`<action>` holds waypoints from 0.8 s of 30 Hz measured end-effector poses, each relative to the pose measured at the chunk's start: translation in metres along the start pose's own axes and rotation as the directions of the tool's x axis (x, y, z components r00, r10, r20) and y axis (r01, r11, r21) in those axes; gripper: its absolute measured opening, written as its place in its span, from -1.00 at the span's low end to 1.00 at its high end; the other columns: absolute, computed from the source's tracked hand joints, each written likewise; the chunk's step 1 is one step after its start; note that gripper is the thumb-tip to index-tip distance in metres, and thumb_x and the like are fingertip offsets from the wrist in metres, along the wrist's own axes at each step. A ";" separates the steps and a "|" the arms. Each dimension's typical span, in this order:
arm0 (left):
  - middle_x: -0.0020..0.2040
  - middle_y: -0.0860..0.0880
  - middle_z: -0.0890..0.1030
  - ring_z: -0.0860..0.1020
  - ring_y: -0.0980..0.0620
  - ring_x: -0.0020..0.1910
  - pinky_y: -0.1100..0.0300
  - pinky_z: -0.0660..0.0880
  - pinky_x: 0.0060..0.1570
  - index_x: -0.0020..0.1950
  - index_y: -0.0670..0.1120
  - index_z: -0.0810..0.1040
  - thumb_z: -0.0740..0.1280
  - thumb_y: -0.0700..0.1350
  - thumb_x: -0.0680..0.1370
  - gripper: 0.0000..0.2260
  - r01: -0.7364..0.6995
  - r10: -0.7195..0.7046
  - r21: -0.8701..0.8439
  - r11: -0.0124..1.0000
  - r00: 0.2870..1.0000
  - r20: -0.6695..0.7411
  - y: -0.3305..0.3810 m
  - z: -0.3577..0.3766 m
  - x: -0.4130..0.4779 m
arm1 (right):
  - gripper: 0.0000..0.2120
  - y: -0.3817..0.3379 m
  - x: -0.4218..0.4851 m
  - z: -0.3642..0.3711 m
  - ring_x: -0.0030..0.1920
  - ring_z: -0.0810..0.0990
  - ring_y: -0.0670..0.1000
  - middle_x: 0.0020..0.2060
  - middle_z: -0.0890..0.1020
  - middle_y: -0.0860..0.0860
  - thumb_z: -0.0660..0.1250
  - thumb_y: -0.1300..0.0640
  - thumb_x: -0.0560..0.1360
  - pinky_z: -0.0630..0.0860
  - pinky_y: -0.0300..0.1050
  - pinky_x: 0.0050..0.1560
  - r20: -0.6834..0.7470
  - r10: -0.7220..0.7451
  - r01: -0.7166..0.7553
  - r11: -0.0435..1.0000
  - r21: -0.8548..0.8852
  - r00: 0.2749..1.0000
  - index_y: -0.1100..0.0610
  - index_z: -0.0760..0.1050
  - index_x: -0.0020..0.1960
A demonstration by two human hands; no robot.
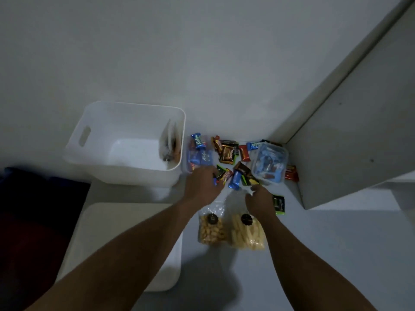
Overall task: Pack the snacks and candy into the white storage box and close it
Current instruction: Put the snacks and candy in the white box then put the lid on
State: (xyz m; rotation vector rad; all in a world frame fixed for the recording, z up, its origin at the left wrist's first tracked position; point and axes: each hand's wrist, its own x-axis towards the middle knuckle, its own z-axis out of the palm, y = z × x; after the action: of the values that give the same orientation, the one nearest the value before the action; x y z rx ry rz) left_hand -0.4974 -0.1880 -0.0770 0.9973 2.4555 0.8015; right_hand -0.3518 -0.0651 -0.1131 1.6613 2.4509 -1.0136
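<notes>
Candy [228,153] lies at the box's [125,171] three o'clock, so my left hand [203,182] curls round some; right hand's [260,198] grip unclear.

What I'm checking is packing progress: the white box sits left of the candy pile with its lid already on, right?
Not quite. In the head view the white box does sit left of the candy pile, but it is open; its lid lies flat beside it.
</notes>
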 end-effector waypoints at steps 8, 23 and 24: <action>0.26 -0.10 0.43 0.40 -0.12 0.24 0.03 0.44 0.18 0.29 -0.04 0.46 0.36 0.26 0.40 -0.43 0.156 -0.281 0.403 0.902 0.920 0.272 -0.012 0.082 -0.081 | -0.12 0.078 -0.025 0.004 0.28 0.49 0.22 0.29 0.49 0.20 0.56 -0.14 0.31 0.46 -0.02 0.16 0.184 0.180 -0.208 0.967 0.150 0.966 0.24 0.27 0.43; 0.51 -0.21 0.07 0.17 -0.32 0.45 -0.09 0.32 0.36 0.55 -0.10 -0.05 0.54 0.10 0.25 0.07 0.427 -0.536 0.372 0.824 0.802 0.265 -0.014 0.110 -0.093 | -0.67 0.081 -0.006 -0.038 -0.12 0.54 0.00 -0.16 0.56 0.00 0.54 0.23 0.38 0.47 -0.12 -0.09 0.209 -0.026 -0.063 0.910 0.409 0.978 0.20 0.48 0.05; 0.48 -0.20 0.12 0.20 -0.31 0.42 -0.08 0.34 0.33 0.53 -0.10 0.01 0.53 0.15 0.24 0.04 0.444 -0.542 0.364 0.819 0.806 0.238 -0.015 0.113 -0.093 | -0.66 0.079 -0.005 -0.041 -0.07 0.55 0.03 -0.13 0.57 0.02 0.54 0.22 0.38 0.48 -0.08 -0.01 0.194 -0.045 -0.036 0.917 0.396 0.980 0.21 0.48 0.06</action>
State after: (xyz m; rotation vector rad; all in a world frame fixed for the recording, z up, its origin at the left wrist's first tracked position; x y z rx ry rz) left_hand -0.3824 -0.2229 -0.1619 0.4640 2.3958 0.0807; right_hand -0.2705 -0.0302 -0.1189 1.5451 2.2259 -1.6842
